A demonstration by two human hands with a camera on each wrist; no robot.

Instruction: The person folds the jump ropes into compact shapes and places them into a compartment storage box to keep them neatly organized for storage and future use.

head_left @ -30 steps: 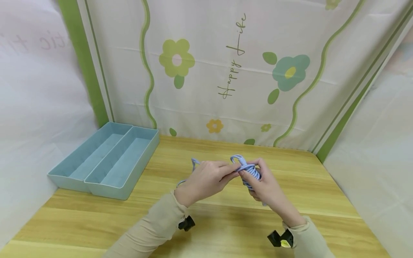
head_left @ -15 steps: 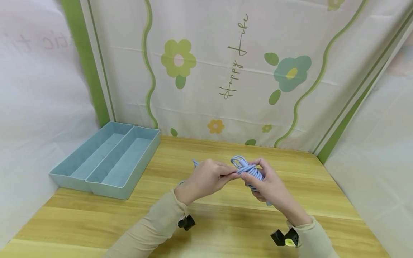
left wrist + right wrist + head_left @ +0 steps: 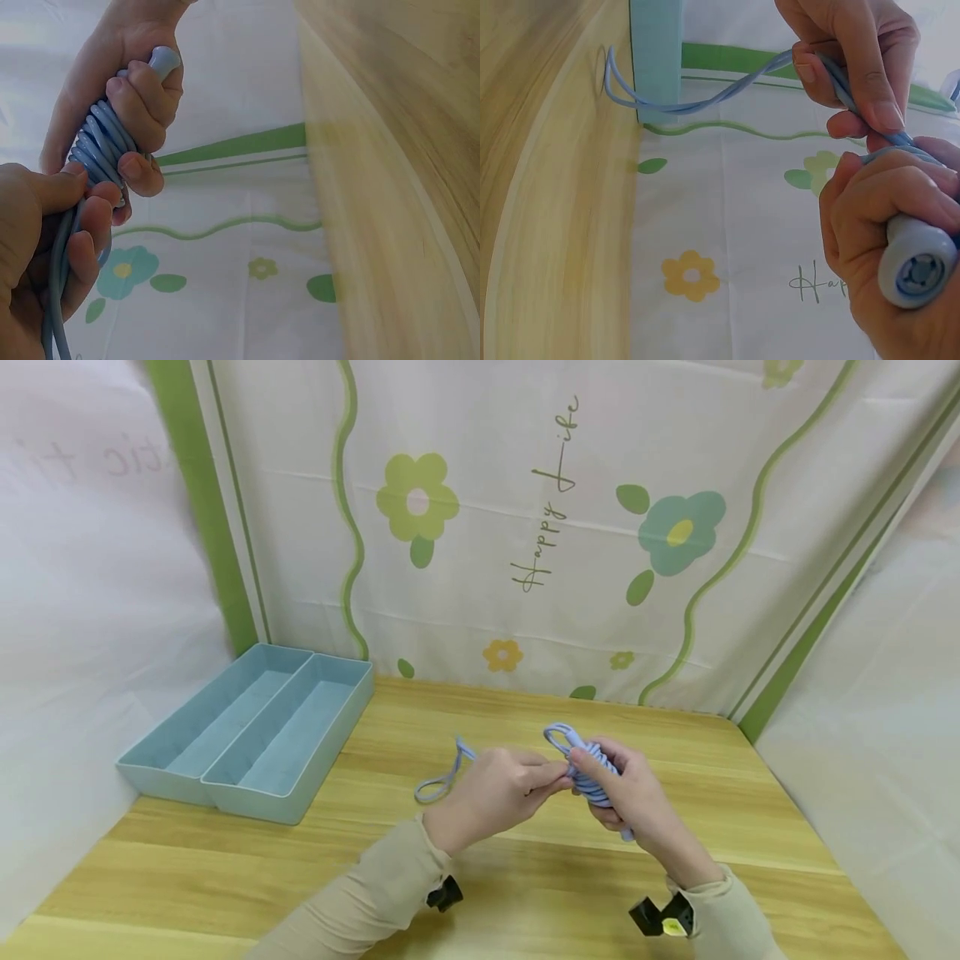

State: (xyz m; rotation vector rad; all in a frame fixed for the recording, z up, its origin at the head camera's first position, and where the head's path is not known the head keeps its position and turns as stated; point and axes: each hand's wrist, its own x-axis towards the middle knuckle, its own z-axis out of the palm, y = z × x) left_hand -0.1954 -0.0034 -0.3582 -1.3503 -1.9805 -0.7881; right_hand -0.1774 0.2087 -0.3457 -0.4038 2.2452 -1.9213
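A light blue jump rope is wound in tight turns, with a loop sticking up at its top. My right hand grips the bundle, its thumb lying over the turns. A rounded handle end pokes out below that hand in the right wrist view, and shows again as a pale handle tip in the left wrist view. Close against the coil, my left hand pinches the doubled rope between thumb and fingers. From behind it a loose rope loop trails left. The rest of the handles is hidden.
Two light blue trays stand side by side on the left of the wooden table. A white curtain with printed flowers hangs behind, with sheets at both sides. Each wrist carries a small black camera.
The left hand has moved slightly right and down, closer to the coil, uncovering more of the trailing loop. The right thumb has shifted up onto the turns near the upper loop.
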